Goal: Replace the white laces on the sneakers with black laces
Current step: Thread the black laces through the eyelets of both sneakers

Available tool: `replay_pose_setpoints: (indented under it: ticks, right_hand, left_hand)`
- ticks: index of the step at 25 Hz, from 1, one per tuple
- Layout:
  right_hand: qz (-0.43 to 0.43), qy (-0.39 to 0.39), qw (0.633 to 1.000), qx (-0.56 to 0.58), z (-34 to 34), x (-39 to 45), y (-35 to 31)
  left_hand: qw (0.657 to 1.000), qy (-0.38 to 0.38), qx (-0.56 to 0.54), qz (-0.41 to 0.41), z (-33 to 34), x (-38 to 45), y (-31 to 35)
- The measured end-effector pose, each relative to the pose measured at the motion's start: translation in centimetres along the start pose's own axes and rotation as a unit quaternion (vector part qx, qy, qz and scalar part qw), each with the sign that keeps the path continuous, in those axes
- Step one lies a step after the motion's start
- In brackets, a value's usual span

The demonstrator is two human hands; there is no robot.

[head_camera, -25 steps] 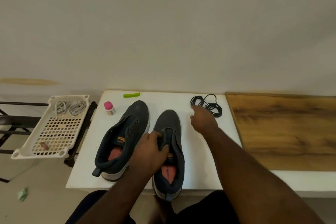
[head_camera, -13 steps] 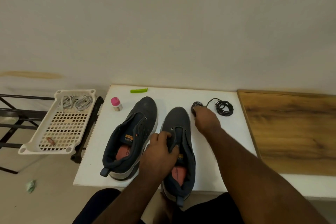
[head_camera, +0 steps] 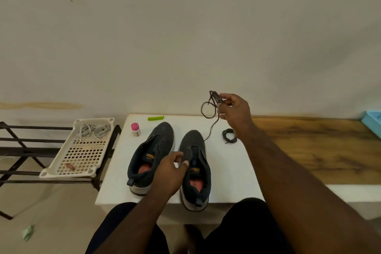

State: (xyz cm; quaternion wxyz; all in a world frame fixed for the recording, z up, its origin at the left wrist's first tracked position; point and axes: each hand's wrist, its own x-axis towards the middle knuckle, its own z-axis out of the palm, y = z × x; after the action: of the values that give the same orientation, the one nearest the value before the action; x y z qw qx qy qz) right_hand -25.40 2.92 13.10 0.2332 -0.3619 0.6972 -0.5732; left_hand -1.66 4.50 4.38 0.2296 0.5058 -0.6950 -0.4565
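Looking down from the head view, the only view here: two dark sneakers, both without laces, side by side on the white bench, toes toward the wall. Left hand curled around the tongue and throat edge of the right sneaker, steadying it. Right hand raised above and beyond that sneaker's toe, fingers pinching a bunched black lace, one loop hanging below the fingers and a single strand trailing down to the bench just beside the toe. Second black lace coiled on the bench to the right of the right sneaker, well short of the wooden panel. Left sneaker just beside its mate, untouched. White laces lying in the far end of the perforated white tray, off to the left of the sneakers, so removal judged finished. Step in hand, by that reading: picking up the first black lace for threading. Next move likely: shaking the bunch loose, finding a tip, bringing it down to the lowest eyelets near the toe. Calls for a free end and no knot in the loops; tangling the main risk. Also on the bench beyond the left sneaker: a small pink-capped bottle and a green strip.
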Motion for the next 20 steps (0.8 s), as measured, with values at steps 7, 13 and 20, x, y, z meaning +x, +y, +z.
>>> replay_pose_setpoints:
  ticks: [7, 13, 20]
  right_hand:
    - [0.038, 0.0, 0.992, 0.123, -1.3, -4.5, -4.7]
    - [0.108, -0.082, 0.94, 0.312, -1.2, -7.6, -4.8]
    - [0.179, -0.095, 0.882, 0.426, -0.2, -7.3, -1.5]
  left_hand:
    - [0.998, -0.013, -0.061, 0.0, -2.0, -2.2, 0.9]
    - [0.986, -0.075, -0.145, -0.026, -1.3, -1.8, 5.3]
    - [0.991, -0.037, -0.127, -0.023, -0.6, 1.4, 5.4]
